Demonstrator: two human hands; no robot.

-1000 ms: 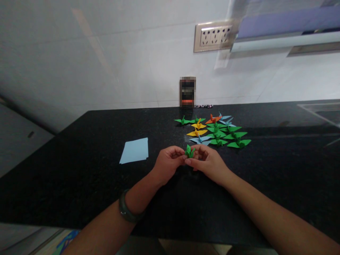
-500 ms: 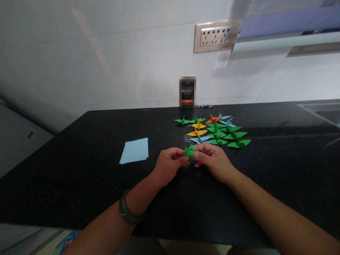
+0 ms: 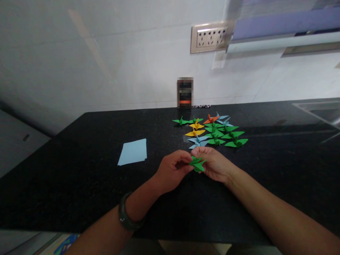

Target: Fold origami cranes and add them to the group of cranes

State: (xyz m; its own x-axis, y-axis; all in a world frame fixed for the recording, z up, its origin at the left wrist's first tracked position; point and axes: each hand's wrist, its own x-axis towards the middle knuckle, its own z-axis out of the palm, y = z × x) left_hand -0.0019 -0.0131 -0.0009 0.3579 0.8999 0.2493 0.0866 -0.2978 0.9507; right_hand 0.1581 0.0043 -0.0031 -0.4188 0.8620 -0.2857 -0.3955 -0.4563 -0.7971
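A small green folded paper crane (image 3: 197, 164) sits between my two hands just above the black countertop (image 3: 79, 177). My left hand (image 3: 172, 170), with a dark band on its wrist, pinches the crane's left side with curled fingers. My right hand (image 3: 215, 163) grips its right side, fingers closed round it. Just beyond my hands lies a cluster of several finished paper cranes (image 3: 212, 130) in green, yellow, blue and orange.
A light blue stack of square paper (image 3: 132, 151) lies to the left of my hands. A small dark box (image 3: 185, 93) stands against the tiled wall at the back. A wall socket plate (image 3: 208, 37) is above it. A sink edge (image 3: 316, 109) shows at far right.
The green crane has turned from upright between my fingertips to lying flatter and lower, with its wings spread. Both hands have shifted slightly toward me.
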